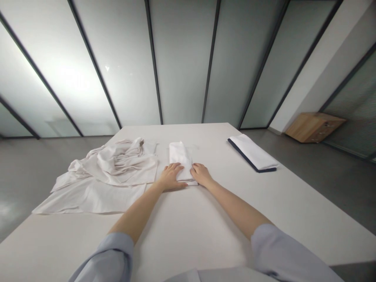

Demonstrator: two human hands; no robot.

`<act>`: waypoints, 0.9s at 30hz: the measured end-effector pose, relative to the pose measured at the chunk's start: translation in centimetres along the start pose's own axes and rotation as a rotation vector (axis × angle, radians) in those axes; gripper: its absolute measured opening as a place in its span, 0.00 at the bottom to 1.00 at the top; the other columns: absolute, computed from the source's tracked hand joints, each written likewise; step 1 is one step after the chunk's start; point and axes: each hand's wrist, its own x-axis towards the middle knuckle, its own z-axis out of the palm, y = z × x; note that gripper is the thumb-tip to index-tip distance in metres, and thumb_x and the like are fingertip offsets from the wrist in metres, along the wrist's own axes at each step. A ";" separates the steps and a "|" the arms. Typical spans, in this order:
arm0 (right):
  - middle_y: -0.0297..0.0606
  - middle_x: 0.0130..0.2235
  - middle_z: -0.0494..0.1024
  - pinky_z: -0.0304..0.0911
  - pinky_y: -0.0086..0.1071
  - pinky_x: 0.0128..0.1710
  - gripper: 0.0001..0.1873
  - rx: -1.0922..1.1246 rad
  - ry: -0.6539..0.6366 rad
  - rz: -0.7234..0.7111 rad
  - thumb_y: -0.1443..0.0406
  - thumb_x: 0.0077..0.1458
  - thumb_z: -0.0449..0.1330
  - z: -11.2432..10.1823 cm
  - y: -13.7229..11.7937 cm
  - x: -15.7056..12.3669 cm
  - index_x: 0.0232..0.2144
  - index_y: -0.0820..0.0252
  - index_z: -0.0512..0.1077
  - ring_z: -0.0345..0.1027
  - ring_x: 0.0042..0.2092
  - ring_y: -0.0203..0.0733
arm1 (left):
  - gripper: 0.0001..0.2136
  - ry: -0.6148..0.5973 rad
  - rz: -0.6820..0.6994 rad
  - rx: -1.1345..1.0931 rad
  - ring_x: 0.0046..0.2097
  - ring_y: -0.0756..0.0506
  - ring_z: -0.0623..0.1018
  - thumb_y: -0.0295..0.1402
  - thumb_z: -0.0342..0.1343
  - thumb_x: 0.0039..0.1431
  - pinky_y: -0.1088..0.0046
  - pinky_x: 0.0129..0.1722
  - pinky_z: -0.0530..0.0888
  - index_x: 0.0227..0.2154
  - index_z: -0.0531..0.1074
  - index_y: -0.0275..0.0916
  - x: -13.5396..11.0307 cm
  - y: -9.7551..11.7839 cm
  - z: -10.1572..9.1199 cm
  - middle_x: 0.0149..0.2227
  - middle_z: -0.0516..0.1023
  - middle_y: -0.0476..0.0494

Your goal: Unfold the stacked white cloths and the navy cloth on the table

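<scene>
A white cloth, folded into a narrow strip, lies lengthwise in front of me on the table. My left hand rests flat across its near left part, fingers spread and thumb stretched along the near end. At the cloth's right edge is my right hand, its fingers bent and closed on the border near the front corner. Layers of the fold show at the near end, between the two hands. Part of the cloth is hidden under my left hand.
A rumpled heap of white cloth spreads over the table's left side. On the right lies a folded white cloth above a dark navy piece. The white table ends at the right edge; a wooden cabinet stands beyond.
</scene>
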 end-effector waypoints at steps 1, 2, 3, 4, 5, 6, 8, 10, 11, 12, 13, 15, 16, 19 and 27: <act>0.45 0.49 0.75 0.57 0.35 0.54 0.16 0.010 0.018 -0.013 0.63 0.63 0.48 0.3 0.0 -0.1 0.42 0.59 0.75 0.67 0.52 0.45 | 0.35 -0.008 -0.012 -0.003 0.63 0.33 0.61 0.50 0.62 0.48 0.49 0.60 0.59 0.58 0.64 0.43 -0.1 0.0 0.1 0.63 0.61 0.35; 0.46 0.50 0.74 0.57 0.36 0.54 0.16 0.024 0.035 -0.025 0.62 0.63 0.48 0.5 0.1 -0.2 0.44 0.59 0.74 0.66 0.53 0.45 | 0.33 -0.015 -0.023 -0.009 0.64 0.33 0.59 0.47 0.61 0.51 0.49 0.61 0.59 0.59 0.63 0.44 -0.2 -0.1 0.3 0.64 0.59 0.36; 0.46 0.51 0.73 0.57 0.36 0.54 0.16 0.041 0.051 -0.033 0.62 0.63 0.49 0.7 0.4 -0.2 0.46 0.59 0.73 0.65 0.53 0.45 | 0.31 -0.024 -0.030 -0.015 0.65 0.35 0.58 0.43 0.60 0.53 0.50 0.62 0.58 0.60 0.62 0.44 -0.3 -0.2 0.4 0.65 0.58 0.37; 0.46 0.52 0.73 0.57 0.37 0.55 0.17 0.061 0.067 -0.039 0.61 0.62 0.50 0.8 0.7 -0.2 0.48 0.60 0.72 0.65 0.54 0.46 | 0.30 -0.031 -0.035 -0.021 0.66 0.36 0.56 0.39 0.59 0.54 0.51 0.62 0.57 0.60 0.61 0.43 -0.3 -0.4 0.6 0.66 0.57 0.37; 0.46 0.53 0.72 0.56 0.37 0.55 0.17 0.084 0.086 -0.044 0.62 0.61 0.52 0.9 1.1 -0.2 0.50 0.60 0.71 0.64 0.55 0.46 | 0.30 -0.032 -0.037 -0.025 0.67 0.36 0.55 0.35 0.57 0.54 0.53 0.63 0.57 0.61 0.61 0.43 -0.3 -0.6 0.7 0.66 0.57 0.37; 0.46 0.54 0.71 0.56 0.38 0.56 0.18 0.108 0.103 -0.049 0.62 0.59 0.53 1.0 1.4 -0.2 0.51 0.59 0.70 0.63 0.56 0.46 | 0.30 -0.025 -0.042 -0.026 0.67 0.37 0.55 0.32 0.56 0.54 0.54 0.64 0.57 0.61 0.61 0.41 -0.3 -0.8 0.8 0.66 0.57 0.37; 0.44 0.53 0.72 0.56 0.38 0.56 0.19 0.158 0.126 -0.066 0.63 0.57 0.55 1.2 2.0 -0.1 0.51 0.58 0.70 0.63 0.56 0.45 | 0.29 0.008 -0.066 -0.014 0.67 0.37 0.54 0.28 0.55 0.52 0.55 0.64 0.57 0.60 0.63 0.39 -0.3 -1.2 0.8 0.65 0.59 0.37; 0.44 0.52 0.73 0.57 0.38 0.56 0.18 0.202 0.138 -0.086 0.63 0.56 0.56 1.3 2.2 0.0 0.50 0.58 0.71 0.65 0.54 0.45 | 0.29 0.029 -0.102 0.006 0.67 0.36 0.55 0.28 0.55 0.52 0.55 0.64 0.58 0.59 0.64 0.38 -0.3 -1.5 0.7 0.64 0.60 0.36; 0.44 0.51 0.73 0.57 0.38 0.56 0.18 0.219 0.143 -0.094 0.63 0.56 0.56 1.3 2.3 0.0 0.48 0.59 0.72 0.65 0.53 0.45 | 0.29 0.029 -0.116 0.009 0.67 0.35 0.55 0.29 0.56 0.52 0.55 0.64 0.59 0.59 0.64 0.38 -0.3 -1.6 0.6 0.64 0.60 0.35; 0.44 0.50 0.74 0.58 0.38 0.56 0.17 0.234 0.148 -0.099 0.63 0.56 0.56 1.3 2.3 0.0 0.47 0.59 0.73 0.66 0.52 0.45 | 0.29 0.027 -0.124 0.005 0.67 0.34 0.55 0.31 0.57 0.52 0.54 0.63 0.60 0.59 0.64 0.38 -0.3 -1.6 0.6 0.64 0.60 0.35; 0.44 0.50 0.74 0.58 0.39 0.55 0.16 0.246 0.156 -0.101 0.63 0.55 0.56 1.3 2.3 0.0 0.46 0.59 0.73 0.66 0.52 0.45 | 0.29 0.027 -0.129 -0.007 0.66 0.34 0.56 0.33 0.58 0.52 0.53 0.63 0.60 0.59 0.64 0.38 -0.3 -1.7 0.5 0.65 0.60 0.35; 0.44 0.49 0.75 0.58 0.39 0.56 0.15 0.259 0.178 -0.102 0.64 0.55 0.55 1.3 2.2 0.0 0.45 0.59 0.74 0.66 0.52 0.45 | 0.26 0.048 -0.143 -0.066 0.66 0.34 0.58 0.35 0.58 0.53 0.53 0.63 0.59 0.57 0.67 0.39 -0.1 -1.8 0.6 0.64 0.62 0.36; 0.44 0.49 0.75 0.58 0.39 0.56 0.15 0.263 0.191 -0.101 0.65 0.55 0.55 1.2 2.2 0.0 0.44 0.59 0.74 0.66 0.51 0.45 | 0.23 0.068 -0.157 -0.120 0.65 0.35 0.60 0.34 0.57 0.55 0.54 0.63 0.59 0.55 0.69 0.39 0.0 -1.9 0.6 0.62 0.64 0.37; 0.44 0.48 0.75 0.58 0.40 0.55 0.14 0.279 0.249 -0.090 0.66 0.55 0.53 0.9 2.3 0.1 0.42 0.60 0.74 0.66 0.51 0.46 | 0.15 0.122 -0.259 -0.418 0.59 0.38 0.70 0.34 0.50 0.60 0.57 0.60 0.64 0.48 0.73 0.38 0.5 -2.3 0.5 0.53 0.75 0.40; 0.43 0.42 0.76 0.57 0.40 0.54 0.11 0.202 0.318 -0.083 0.64 0.56 0.52 -0.3 2.8 0.2 0.35 0.58 0.74 0.66 0.49 0.46 | 0.22 0.329 -0.647 -1.213 0.50 0.40 0.78 0.45 0.38 0.66 0.59 0.48 0.76 0.53 0.65 0.37 0.9 -4.1 0.2 0.49 0.77 0.37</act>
